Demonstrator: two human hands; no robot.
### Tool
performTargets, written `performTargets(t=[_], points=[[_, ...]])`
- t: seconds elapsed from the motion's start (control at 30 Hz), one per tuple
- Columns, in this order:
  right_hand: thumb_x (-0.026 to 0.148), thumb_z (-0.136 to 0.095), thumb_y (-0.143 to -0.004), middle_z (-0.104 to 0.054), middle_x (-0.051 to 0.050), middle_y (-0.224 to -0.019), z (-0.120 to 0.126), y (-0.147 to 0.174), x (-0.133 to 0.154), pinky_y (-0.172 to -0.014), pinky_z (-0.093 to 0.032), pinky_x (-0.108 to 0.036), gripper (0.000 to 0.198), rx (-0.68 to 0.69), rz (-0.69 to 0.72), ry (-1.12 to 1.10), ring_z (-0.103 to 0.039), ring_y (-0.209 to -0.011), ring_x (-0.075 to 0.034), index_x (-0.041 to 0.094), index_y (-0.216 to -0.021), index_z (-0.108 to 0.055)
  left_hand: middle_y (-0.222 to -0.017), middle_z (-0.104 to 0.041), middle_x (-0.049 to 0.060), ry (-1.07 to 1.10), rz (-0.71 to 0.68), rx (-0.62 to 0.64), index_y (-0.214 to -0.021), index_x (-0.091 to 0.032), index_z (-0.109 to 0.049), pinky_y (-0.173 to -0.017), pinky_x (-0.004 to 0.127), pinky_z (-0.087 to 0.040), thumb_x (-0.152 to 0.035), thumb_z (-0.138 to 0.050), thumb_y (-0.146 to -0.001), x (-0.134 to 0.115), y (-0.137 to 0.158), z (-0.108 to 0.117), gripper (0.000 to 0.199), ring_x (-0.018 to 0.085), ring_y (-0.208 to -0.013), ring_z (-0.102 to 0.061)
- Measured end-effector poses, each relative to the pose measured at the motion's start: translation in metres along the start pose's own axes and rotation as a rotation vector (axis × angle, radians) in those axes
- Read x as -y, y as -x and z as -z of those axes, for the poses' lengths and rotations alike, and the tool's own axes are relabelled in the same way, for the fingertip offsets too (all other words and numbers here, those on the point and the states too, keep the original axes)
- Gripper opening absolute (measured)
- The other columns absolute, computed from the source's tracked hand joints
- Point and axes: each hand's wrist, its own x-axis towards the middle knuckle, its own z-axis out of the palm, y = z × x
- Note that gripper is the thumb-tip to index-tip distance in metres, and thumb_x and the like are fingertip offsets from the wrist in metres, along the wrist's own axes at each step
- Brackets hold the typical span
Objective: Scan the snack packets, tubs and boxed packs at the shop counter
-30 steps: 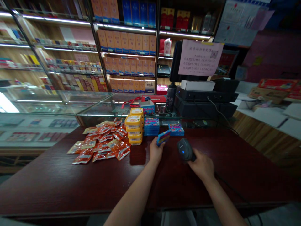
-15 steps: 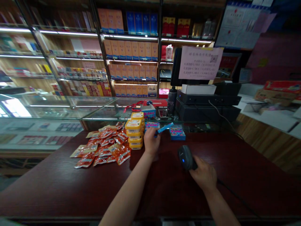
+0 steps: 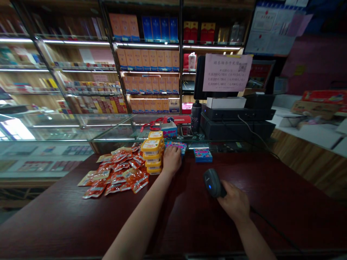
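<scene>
the tabletop (image 3: 195, 216) looks like smooth, glossy dark wood. at left, snack packets (image 3: 116, 169) of crinkled, shiny film; near centre, tubs (image 3: 152, 159) of smooth plastic. the barcode scanner (image 3: 212, 183) is dark plastic; the notice (image 3: 226, 74) at upper right, matt paper.

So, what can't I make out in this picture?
All in the head view:
Front of the blue packs, and any grip on them: hidden by the left hand.
Handle of the scanner: mostly covered by the right hand.
Barcode digits on the yellow tubs: too small.
Elbows: cut off by the bottom edge.
</scene>
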Motion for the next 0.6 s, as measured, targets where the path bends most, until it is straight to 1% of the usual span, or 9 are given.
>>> performTargets(t=[0.07,0.1,0.17,0.27,0.4,0.6], points=[[0.023,-0.053,-0.077,-0.07,-0.003,-0.089,-0.001,0.0,-0.001,-0.065,-0.04,-0.028,0.024,0.003,0.007,0.0,-0.065,-0.078,-0.021,0.022,-0.099,-0.062,-0.127,-0.055,0.014,0.057,-0.057,-0.018,-0.123,-0.016,-0.055,-0.102,0.043,-0.033,-0.022,-0.046,-0.086,-0.006,0.009,-0.007,0.039,0.027,-0.12,-0.046],[0.023,-0.053,-0.077,-0.07,-0.003,-0.088,-0.001,0.0,-0.001,-0.065,-0.04,-0.029,0.024,0.003,0.01,0.002,-0.065,-0.078,-0.021,0.022,-0.098,-0.061,-0.133,-0.051,0.014,0.077,-0.078,-0.019,-0.128,-0.016,-0.051,-0.106,0.043,-0.03,-0.023,-0.046,-0.087,-0.009,0.012,-0.01,0.043,0.027,-0.125,-0.043],[0.023,-0.052,-0.077,-0.07,-0.002,-0.087,-0.002,0.0,-0.002,-0.064,-0.039,-0.029,0.023,0.0,0.018,0.011,-0.065,-0.078,-0.021,0.022,-0.098,-0.061,-0.14,-0.045,0.015,0.085,-0.076,-0.008,-0.133,-0.016,-0.046,-0.11,0.044,-0.025,-0.025,-0.044,-0.088,-0.014,0.015,-0.016,0.046,0.027,-0.132,-0.037],[0.026,-0.052,-0.078,-0.069,-0.002,-0.085,-0.003,0.001,-0.002,-0.064,-0.039,-0.029,0.02,-0.013,0.024,0.021,-0.065,-0.076,-0.021,0.022,-0.096,-0.061,-0.144,-0.04,0.017,0.05,-0.028,0.009,-0.137,-0.015,-0.042,-0.112,0.048,-0.019,-0.024,-0.042,-0.089,-0.018,0.014,-0.022,0.049,0.029,-0.135,-0.034],[0.027,-0.052,-0.079,-0.069,-0.003,-0.085,-0.004,0.001,-0.002,-0.063,-0.038,-0.029,0.021,-0.021,0.034,0.038,-0.065,-0.077,-0.021,0.022,-0.097,-0.061,-0.146,-0.037,0.017,-0.015,0.022,0.062,-0.141,-0.015,-0.037,-0.112,0.053,-0.012,-0.025,-0.038,-0.091,-0.016,0.006,-0.025,0.051,0.03,-0.136,-0.031],[0.025,-0.053,-0.077,-0.07,-0.002,-0.084,-0.003,0.001,-0.001,-0.06,-0.036,-0.028,0.021,-0.011,0.019,0.037,-0.065,-0.076,-0.021,0.022,-0.096,-0.061,-0.147,-0.034,0.02,-0.052,0.167,0.154,-0.142,-0.012,-0.034,-0.112,0.054,-0.007,-0.036,-0.045,-0.089,-0.016,-0.01,-0.026,0.06,0.032,-0.138,-0.026]])
